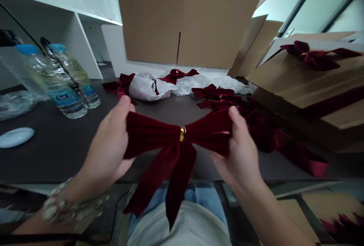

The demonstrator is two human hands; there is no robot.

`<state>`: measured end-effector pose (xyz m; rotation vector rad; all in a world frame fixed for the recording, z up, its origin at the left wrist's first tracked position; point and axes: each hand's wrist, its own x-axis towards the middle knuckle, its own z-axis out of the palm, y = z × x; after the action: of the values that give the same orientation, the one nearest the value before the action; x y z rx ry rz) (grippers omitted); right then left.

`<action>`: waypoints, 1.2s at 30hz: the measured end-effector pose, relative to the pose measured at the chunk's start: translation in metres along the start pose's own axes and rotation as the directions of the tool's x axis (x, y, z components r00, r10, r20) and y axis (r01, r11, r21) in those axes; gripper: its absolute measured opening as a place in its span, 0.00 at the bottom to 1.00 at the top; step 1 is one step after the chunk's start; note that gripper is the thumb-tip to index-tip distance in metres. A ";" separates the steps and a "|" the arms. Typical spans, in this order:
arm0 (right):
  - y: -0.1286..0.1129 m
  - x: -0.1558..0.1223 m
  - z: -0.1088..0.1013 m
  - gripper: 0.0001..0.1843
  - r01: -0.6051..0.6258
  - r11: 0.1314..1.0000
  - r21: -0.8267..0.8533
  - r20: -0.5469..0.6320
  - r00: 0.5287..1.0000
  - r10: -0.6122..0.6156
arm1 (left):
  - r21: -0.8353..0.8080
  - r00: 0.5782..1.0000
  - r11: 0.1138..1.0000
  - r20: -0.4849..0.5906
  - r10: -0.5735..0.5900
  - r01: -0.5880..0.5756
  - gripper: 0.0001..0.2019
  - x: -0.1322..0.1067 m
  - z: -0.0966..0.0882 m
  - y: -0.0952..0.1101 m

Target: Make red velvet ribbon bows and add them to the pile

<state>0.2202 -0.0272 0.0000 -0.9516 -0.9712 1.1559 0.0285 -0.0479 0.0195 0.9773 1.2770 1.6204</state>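
I hold a dark red velvet bow (pixel 159 134) in front of me, over the near edge of a dark table (pixel 57 143). My left hand (pixel 109 145) pinches its left loop, thumb on top. My right hand (pixel 239 151) grips its right loop the same way. A small gold clasp (pixel 182 133) cinches the bow's middle, and two tails hang down toward my lap. Both hands are closed on the fabric.
More red bows (pixel 216 96) and white plastic bags (pixel 145 86) lie farther back on the table. Two water bottles (pixel 64 81) stand at left beside a white mouse (pixel 15 137). Cardboard boxes (pixel 298 79) at right carry another bow (pixel 313 54). A big cardboard sheet (pixel 184 14) stands behind.
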 end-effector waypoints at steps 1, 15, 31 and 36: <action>0.006 0.012 0.001 0.16 -0.039 0.998 0.058 -0.013 0.999 0.040 | -0.063 0.999 0.998 -0.034 -0.033 0.030 0.17 0.010 0.010 -0.003; 0.049 0.099 -0.078 0.10 0.452 0.305 -0.838 0.462 0.886 -0.043 | 0.690 0.895 0.581 0.406 0.182 -0.431 0.17 0.097 -0.045 -0.066; 0.051 0.149 -0.078 0.14 0.675 0.044 -0.736 0.674 0.738 -0.037 | 0.492 0.572 0.423 0.816 0.080 -0.761 0.17 0.109 -0.015 -0.087; 0.066 0.155 -0.090 0.12 0.577 0.187 -0.795 0.576 0.815 -0.068 | 0.548 0.576 0.289 0.817 0.017 -0.785 0.17 0.119 -0.040 -0.081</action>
<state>0.3080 0.1270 -0.0715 -1.3280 -2.3029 0.1943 -0.0387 0.0607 -0.0583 2.5916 1.3087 0.4993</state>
